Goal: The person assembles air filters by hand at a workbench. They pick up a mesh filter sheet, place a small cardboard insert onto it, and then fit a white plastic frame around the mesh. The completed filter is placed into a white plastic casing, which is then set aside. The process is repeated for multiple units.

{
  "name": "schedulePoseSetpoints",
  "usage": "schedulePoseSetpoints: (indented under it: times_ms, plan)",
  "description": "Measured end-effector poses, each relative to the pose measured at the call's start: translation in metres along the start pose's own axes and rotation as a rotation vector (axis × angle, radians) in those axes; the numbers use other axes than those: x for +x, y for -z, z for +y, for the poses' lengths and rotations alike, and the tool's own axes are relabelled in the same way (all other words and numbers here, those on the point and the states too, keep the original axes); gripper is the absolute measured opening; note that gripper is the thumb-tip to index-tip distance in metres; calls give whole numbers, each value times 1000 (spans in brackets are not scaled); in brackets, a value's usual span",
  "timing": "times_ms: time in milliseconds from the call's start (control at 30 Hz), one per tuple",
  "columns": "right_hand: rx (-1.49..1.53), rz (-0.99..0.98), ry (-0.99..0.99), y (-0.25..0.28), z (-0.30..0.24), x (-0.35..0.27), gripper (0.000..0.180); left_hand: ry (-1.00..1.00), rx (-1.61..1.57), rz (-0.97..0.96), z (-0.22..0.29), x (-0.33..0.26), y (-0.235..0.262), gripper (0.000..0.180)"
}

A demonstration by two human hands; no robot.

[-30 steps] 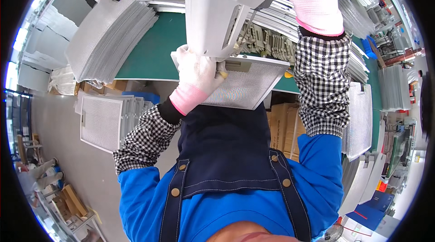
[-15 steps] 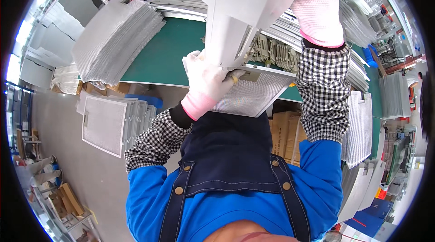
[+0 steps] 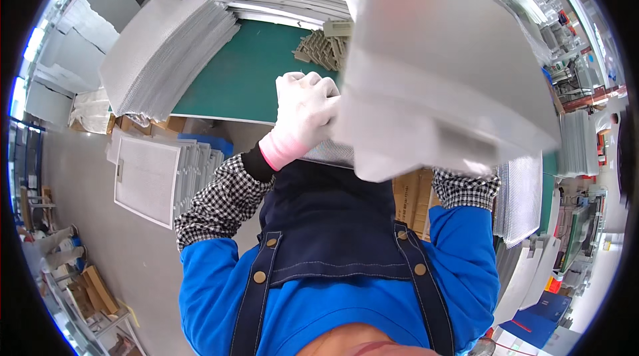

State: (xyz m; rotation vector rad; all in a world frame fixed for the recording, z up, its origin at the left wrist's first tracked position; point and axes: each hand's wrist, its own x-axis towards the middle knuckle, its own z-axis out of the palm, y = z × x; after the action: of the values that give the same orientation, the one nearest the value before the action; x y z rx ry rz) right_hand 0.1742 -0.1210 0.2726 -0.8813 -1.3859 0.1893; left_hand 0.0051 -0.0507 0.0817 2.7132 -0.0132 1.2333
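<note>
head view: the gloved left hand (image 3: 305,108) has fingers curled in beside the pale grey housing (image 3: 452,69); whether it grips the mesh panel (image 3: 334,153) just below cannot be told. the housing, blurred, hides the right part of the green tabletop (image 3: 229,76). the checked right sleeve (image 3: 466,189) runs behind the housing; the right hand's opening and hold cannot be told.

One pale casing (image 3: 452,76), two checked sleeves (image 3: 223,195), two straps (image 3: 250,299) and four brass buttons (image 3: 419,269) show.
</note>
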Motion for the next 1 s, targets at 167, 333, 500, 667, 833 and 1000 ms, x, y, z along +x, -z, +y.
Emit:
schedulePoseSetpoints:
  times_ms: [167, 333, 500, 667, 833, 1000]
  plan:
    - [-317, 36, 143, -2, 2, -23, 30, -37, -32, 33, 9, 0, 3, 41]
    - [-461, 58, 252, -3, 5, -43, 31, 134, -73, 45, 15, -15, 13, 40]
    - [-519, 93, 274, 7, 7, -24, 30, 311, 42, 123, 10, -13, 32, 75]
    - [-207, 309, 64, 39, -20, 23, 21, 925, -854, 119, -3, -75, 6, 43]
    - [-320, 203, 34, 95, 42, 44, 52, 1284, -724, 209, -22, -194, -28, 41]
    - [-1210, 300, -387, 234, 121, -23, 55, 1136, -230, 677, -77, -184, 91, 59]
